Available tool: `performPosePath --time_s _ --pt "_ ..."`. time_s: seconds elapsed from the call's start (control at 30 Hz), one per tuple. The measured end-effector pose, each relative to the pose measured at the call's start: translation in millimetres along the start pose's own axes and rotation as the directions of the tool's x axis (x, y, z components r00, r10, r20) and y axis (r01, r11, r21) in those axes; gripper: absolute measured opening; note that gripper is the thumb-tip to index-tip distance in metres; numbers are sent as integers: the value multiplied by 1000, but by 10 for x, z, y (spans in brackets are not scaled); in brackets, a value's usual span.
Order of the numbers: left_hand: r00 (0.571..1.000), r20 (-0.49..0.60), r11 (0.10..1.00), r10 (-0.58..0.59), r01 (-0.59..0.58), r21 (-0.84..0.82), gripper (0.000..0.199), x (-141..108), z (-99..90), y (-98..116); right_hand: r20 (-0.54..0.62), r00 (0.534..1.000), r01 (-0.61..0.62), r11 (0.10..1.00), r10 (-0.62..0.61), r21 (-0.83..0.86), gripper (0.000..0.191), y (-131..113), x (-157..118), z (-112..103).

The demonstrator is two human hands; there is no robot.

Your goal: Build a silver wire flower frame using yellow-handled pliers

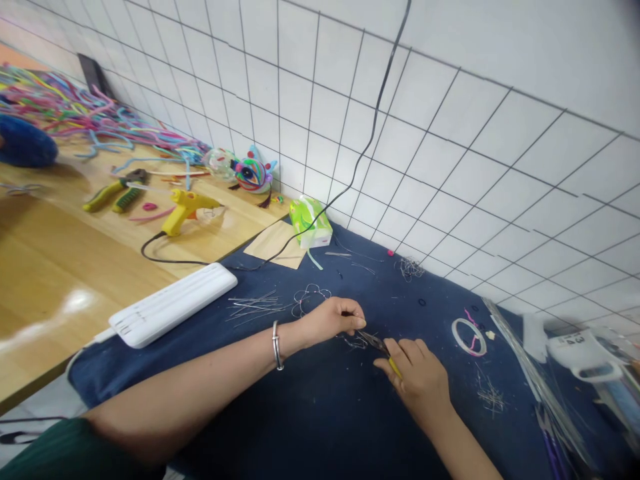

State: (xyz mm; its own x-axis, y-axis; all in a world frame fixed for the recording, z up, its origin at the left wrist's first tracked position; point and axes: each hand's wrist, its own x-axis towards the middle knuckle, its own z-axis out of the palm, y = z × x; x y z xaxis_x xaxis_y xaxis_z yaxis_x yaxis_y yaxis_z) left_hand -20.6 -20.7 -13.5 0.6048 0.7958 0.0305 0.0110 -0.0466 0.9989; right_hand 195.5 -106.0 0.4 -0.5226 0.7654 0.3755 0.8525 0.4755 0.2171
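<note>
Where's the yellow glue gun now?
In the head view's left half, the glue gun is on the wooden table, just right of the green-and-yellow pliers and left of the green pack.

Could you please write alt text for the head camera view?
The right hand holds yellow-handled pliers up to the left hand, which appears to pinch thin wire, over a dark blue cloth. Loose wires and a white power strip lie nearby; a yellow glue gun rests on a wooden table.

The wires (257, 306) look like shiny metal, the tablecloth (310, 420) matt fabric, the tabletop (55, 273) glossy wood.
</note>
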Motion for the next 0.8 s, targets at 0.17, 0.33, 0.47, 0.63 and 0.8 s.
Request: performPosePath --time_s 0.17,0.33,0.47,0.63,0.8 --pt "1000 31 999 3 -4 34 17 -2 -29 68 -11 1000 -27 999 28 21 33 6 -18 -1" --pt "998 64 992 22 -30 124 17 -12 -55 119 -19 998 -62 997 63 48 32 16 -39 -5" --pt "996 38 965 84 -90 245 17 -21 -37 134 -8 995 -97 990 98 107 30 18 -56 -14" --pt "973 43 895 226 -224 385 17 -33 -16 163 -11 992 -122 970 127 211 29 17 -72 4" --pt "945 110 827 308 -322 461 20 -47 -32 177 15 988 -153 934 157 324 32 31 -102 39"
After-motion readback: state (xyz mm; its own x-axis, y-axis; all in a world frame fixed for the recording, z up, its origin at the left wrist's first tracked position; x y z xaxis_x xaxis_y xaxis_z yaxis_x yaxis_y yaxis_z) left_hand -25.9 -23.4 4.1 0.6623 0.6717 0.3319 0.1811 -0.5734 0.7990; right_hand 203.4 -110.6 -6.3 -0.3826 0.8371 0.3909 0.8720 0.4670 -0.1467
